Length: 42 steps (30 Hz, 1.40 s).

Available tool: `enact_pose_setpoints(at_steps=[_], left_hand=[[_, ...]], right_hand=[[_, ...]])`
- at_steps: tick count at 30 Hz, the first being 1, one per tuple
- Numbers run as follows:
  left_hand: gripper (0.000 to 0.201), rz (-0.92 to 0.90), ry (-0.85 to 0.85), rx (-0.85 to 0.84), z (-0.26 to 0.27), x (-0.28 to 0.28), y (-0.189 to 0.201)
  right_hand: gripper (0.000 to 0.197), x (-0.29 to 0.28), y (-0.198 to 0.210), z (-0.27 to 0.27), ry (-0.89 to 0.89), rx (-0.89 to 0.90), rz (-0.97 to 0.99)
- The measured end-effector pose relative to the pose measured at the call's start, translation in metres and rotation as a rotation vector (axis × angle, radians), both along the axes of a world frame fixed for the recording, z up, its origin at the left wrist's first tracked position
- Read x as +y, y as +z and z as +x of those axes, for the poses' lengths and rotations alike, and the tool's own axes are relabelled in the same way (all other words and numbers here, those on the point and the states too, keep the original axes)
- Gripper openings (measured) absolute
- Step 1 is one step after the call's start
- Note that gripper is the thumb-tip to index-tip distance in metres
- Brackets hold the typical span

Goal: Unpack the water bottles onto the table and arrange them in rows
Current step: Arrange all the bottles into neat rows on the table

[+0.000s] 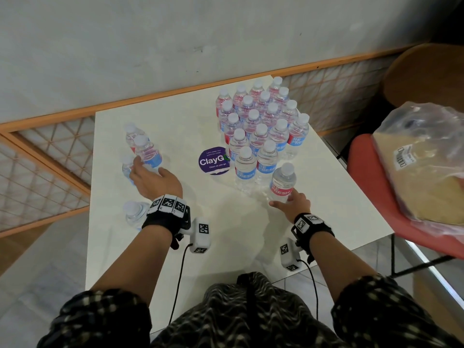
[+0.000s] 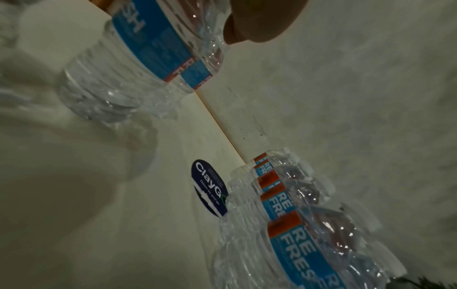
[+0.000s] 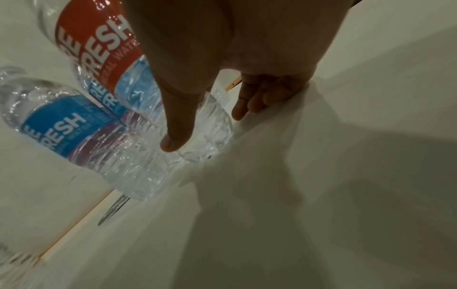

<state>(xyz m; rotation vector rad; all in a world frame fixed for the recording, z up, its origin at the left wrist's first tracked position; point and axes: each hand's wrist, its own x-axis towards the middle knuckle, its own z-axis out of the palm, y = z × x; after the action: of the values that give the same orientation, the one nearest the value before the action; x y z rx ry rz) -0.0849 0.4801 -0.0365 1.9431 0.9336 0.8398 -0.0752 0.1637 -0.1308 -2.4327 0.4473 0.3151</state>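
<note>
Several clear water bottles with blue and red labels stand in tight rows (image 1: 258, 136) at the centre right of the white table (image 1: 175, 116). At the left stands a loose cluster of bottles. My left hand (image 1: 150, 167) wraps round the foremost of these, a blue-label bottle (image 1: 148, 151) (image 2: 148, 48), with the thumb (image 2: 247, 25) beside it. At the near end of the rows stands a red-label bottle (image 1: 282, 184) (image 3: 99, 48). My right hand (image 1: 283, 199) is low beside it. Its thumb (image 3: 178, 127) lies against the bottle's base, and its fingers (image 3: 249, 101) are straight and apart from the bottle.
One more bottle (image 1: 134, 213) stands alone at the table's front left edge. A round purple sticker (image 1: 214, 160) lies left of the rows. To the right, a red chair (image 1: 371, 187) carries a plastic bag (image 1: 426, 159). An orange-framed lattice railing (image 1: 50, 151) runs behind and to the left.
</note>
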Motion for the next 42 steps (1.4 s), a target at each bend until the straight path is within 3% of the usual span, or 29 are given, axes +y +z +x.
enact_pose_setpoints(at_steps=[5,15,21,27,35,42], left_hand=[[0.029,-0.071,-0.120,-0.049,0.001,0.002,-0.001],[0.025,-0.131,-0.462,-0.013,-0.010,-0.043,0.006],[0.012,-0.117,-0.651,0.086,-0.005,-0.066,0.002],[0.019,-0.224,-0.654,0.230,-0.003,-0.083,0.001],[0.086,-0.247,-0.865,0.449,0.000,-0.097,-0.024],[0.082,-0.190,-1.038,0.550,0.004,-0.142,-0.030]], right_hand=[[0.067,-0.003,-0.004,0.003,-0.002,-0.014,0.009],[0.070,-0.009,-0.004,0.009,-0.059,-0.034,0.092],[0.072,-0.024,-0.002,0.019,-0.091,-0.050,0.186],[0.066,-0.051,0.009,0.035,-0.102,-0.051,0.272],[0.073,-0.081,0.001,0.063,0.004,-0.008,0.270],[0.075,-0.087,-0.006,0.068,0.064,-0.015,0.266]])
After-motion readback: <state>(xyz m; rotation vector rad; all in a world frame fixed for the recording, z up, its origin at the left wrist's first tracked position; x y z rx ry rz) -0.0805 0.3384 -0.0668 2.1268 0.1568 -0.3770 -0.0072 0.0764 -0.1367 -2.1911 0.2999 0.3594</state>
